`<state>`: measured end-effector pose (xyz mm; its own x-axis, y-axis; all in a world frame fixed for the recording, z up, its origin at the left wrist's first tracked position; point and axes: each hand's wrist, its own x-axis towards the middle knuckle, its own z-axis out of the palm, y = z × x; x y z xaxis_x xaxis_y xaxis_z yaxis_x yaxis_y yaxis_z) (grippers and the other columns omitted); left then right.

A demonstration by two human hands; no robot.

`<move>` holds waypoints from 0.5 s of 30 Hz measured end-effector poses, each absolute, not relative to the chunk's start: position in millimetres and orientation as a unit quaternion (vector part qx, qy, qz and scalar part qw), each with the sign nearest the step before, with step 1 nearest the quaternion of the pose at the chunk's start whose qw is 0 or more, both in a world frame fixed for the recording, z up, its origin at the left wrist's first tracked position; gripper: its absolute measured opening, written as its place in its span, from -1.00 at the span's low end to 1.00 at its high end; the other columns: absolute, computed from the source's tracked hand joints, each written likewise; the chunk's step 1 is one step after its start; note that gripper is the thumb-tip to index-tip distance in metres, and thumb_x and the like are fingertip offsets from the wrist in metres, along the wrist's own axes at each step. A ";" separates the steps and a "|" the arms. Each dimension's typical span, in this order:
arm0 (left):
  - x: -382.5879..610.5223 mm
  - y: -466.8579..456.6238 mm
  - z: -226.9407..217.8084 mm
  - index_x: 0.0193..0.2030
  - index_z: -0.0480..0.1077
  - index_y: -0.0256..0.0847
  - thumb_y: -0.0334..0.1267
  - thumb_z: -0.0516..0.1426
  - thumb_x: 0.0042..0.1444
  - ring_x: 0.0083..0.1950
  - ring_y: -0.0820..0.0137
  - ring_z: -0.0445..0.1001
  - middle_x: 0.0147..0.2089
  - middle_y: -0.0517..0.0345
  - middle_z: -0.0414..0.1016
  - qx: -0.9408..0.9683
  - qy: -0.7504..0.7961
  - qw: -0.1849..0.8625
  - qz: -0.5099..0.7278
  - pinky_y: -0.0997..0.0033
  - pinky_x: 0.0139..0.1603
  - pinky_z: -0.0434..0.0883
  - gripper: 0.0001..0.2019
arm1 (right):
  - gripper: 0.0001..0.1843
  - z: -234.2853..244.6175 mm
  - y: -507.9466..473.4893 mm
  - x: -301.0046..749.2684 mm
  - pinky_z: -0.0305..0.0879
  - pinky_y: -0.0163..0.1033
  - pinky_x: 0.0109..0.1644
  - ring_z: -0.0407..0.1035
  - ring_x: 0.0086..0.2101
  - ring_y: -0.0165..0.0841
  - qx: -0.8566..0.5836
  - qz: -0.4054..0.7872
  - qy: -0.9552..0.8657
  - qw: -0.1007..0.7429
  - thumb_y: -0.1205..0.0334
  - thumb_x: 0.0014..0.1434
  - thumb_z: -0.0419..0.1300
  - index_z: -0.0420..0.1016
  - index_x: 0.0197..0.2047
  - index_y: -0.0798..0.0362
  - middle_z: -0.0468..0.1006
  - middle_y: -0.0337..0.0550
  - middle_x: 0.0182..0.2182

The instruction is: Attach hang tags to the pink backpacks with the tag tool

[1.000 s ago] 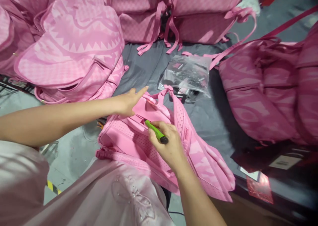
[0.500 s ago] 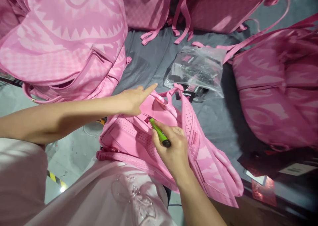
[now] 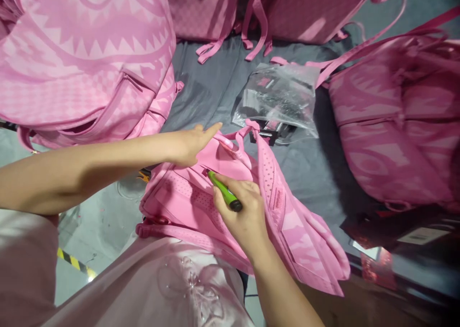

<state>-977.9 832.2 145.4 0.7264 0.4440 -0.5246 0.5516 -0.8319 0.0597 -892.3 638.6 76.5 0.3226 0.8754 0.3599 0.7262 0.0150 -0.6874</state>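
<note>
A pink backpack (image 3: 187, 209) leans against my lap, its back panel and straps facing me. My right hand (image 3: 242, 207) is closed around a green marker (image 3: 224, 189) with a black end. The marker's tip points at the upper part of the back panel, beside a small dark mark, and I cannot tell whether it touches. My left hand (image 3: 190, 142) lies on the top edge of the same backpack, its fingers stretched out and apart from the marker. Part of the left fingers is hidden by the hand itself.
A clear plastic bag (image 3: 278, 99) of dark items lies just beyond on grey cloth (image 3: 201, 87). Large pink backpacks stand at the left (image 3: 89, 59) and right (image 3: 391, 130), with others behind. Dark packaging with a white label (image 3: 423, 235) sits at the lower right.
The view has shifted slightly, so the surroundings sit a little further left. The marker tip has moved slightly left along the back panel. Both hands keep their poses.
</note>
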 end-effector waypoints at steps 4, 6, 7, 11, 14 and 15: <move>-981.4 834.5 143.3 0.54 -0.50 -0.09 -0.36 0.18 0.06 -0.01 0.26 0.55 0.32 -0.18 0.25 0.936 0.250 0.103 -0.224 0.44 -0.15 0.41 0.08 | -0.77 78.5 642.1 -897.2 0.30 -0.11 -0.08 0.49 -0.34 -0.32 -0.670 0.137 -0.584 0.437 0.24 0.26 0.25 0.62 -0.04 0.07 0.69 -0.17 -0.32; -983.9 836.7 141.2 0.54 -0.49 -0.09 -0.35 0.17 0.08 0.01 0.25 0.54 0.29 -0.17 0.27 0.941 0.241 0.108 -0.213 0.44 -0.16 0.40 0.07 | -0.77 78.6 642.7 -897.7 0.30 -0.12 -0.09 0.48 -0.36 -0.33 -0.652 0.145 -0.595 0.447 0.26 0.26 0.25 0.62 -0.04 0.09 0.68 -0.18 -0.34; -984.9 838.1 139.7 0.54 -0.49 -0.09 -0.34 0.17 0.08 0.02 0.25 0.54 0.28 -0.15 0.27 0.942 0.237 0.110 -0.208 0.45 -0.15 0.40 0.06 | -0.76 78.4 642.9 -897.3 0.30 -0.13 -0.10 0.48 -0.36 -0.33 -0.647 0.145 -0.599 0.449 0.26 0.26 0.25 0.62 -0.03 0.10 0.68 -0.18 -0.35; -987.0 843.3 133.8 0.53 -0.50 -0.03 -0.33 0.19 0.09 0.07 0.24 0.52 0.25 -0.10 0.28 0.947 0.228 0.119 -0.191 0.44 -0.09 0.39 0.07 | -0.71 77.6 646.3 -894.5 0.30 -0.08 -0.10 0.52 -0.33 -0.27 -0.661 0.137 -0.596 0.435 0.23 0.27 0.25 0.61 0.03 0.11 0.71 -0.15 -0.30; -986.7 844.3 133.2 0.53 -0.52 0.00 -0.33 0.19 0.11 0.04 0.26 0.51 0.26 -0.09 0.26 0.945 0.231 0.129 -0.194 0.43 -0.10 0.39 0.07 | -0.65 78.9 651.8 -893.4 0.30 -0.04 -0.08 0.55 -0.26 -0.21 -0.672 0.164 -0.590 0.416 0.17 0.26 0.28 0.60 0.08 0.07 0.71 -0.12 -0.24; -986.4 844.0 133.8 0.53 -0.52 0.00 -0.33 0.18 0.11 0.02 0.27 0.51 0.26 -0.09 0.26 0.943 0.233 0.133 -0.197 0.44 -0.10 0.39 0.07 | -0.63 79.5 653.8 -893.4 0.30 -0.03 -0.06 0.56 -0.23 -0.20 -0.671 0.180 -0.589 0.412 0.15 0.26 0.28 0.59 0.10 0.07 0.71 -0.11 -0.21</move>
<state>-986.4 844.0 133.8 0.8144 0.3865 -0.4330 0.4913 -0.8562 0.1599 -893.4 653.8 79.5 0.2406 0.9393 0.2445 0.6428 0.0346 -0.7653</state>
